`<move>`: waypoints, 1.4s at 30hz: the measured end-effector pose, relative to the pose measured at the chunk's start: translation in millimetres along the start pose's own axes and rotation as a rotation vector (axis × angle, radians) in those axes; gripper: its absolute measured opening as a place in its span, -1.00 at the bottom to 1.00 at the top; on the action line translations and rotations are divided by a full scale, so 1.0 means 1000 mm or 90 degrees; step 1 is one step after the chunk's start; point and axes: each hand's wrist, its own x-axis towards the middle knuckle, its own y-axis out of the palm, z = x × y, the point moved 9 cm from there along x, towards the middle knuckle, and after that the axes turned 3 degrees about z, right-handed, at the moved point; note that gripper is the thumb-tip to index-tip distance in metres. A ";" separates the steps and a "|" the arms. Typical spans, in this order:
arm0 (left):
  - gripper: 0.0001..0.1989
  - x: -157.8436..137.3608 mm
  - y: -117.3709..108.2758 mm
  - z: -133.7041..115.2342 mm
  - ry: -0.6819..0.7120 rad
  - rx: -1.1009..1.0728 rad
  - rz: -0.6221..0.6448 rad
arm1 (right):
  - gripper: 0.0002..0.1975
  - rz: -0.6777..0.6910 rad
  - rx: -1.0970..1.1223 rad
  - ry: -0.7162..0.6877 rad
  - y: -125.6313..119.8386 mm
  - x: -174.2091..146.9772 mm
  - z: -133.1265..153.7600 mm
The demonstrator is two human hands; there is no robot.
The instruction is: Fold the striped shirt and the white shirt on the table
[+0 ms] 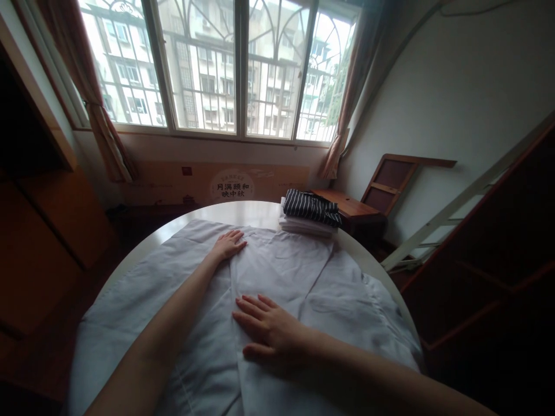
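Note:
A white cloth garment [186, 312] lies spread over most of a round white table [243, 209], with creases and a long overlapping edge running down its middle. Flat on its far part, near that edge, rests my left hand [229, 244], fingers stretched out. My right hand [269, 326] presses on the cloth closer to me, just right of the same edge, its fingers spread and pointing left. Neither hand grips anything. At the table's far right sits a stack of folded white cloth [306, 225], topped by a folded black garment with white stripes [310, 208].
Behind the table are a low wooden table [347, 205] and a wooden frame with dark panels [388, 182]. A white metal ladder-like frame [433, 234] leans on the right. A printed cardboard panel [277, 179] stands under the barred window [208, 69].

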 end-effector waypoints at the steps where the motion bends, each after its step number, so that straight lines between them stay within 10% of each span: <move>1: -0.45 -0.002 -0.001 0.001 -0.006 0.001 -0.001 | -0.36 -0.022 0.002 0.036 -0.002 0.000 -0.010; 9: -0.47 -0.029 -0.009 0.011 -0.121 0.013 -0.033 | -0.44 -0.156 -0.119 0.443 -0.041 -0.025 -0.159; 17: -0.48 -0.041 -0.014 0.018 -0.137 0.023 -0.062 | -0.57 -0.186 -0.194 0.449 -0.077 -0.035 -0.243; 22: -0.48 -0.037 -0.022 0.072 -0.197 0.031 -0.052 | -0.59 -0.250 -0.268 0.524 -0.099 -0.045 -0.277; 29: -0.43 -0.044 -0.035 0.147 -0.300 0.062 -0.036 | -0.61 -0.249 -0.263 0.562 -0.102 -0.051 -0.296; 42: -0.42 -0.075 -0.037 0.148 -0.322 0.080 -0.034 | -0.71 -0.247 -0.300 0.421 -0.097 -0.042 -0.234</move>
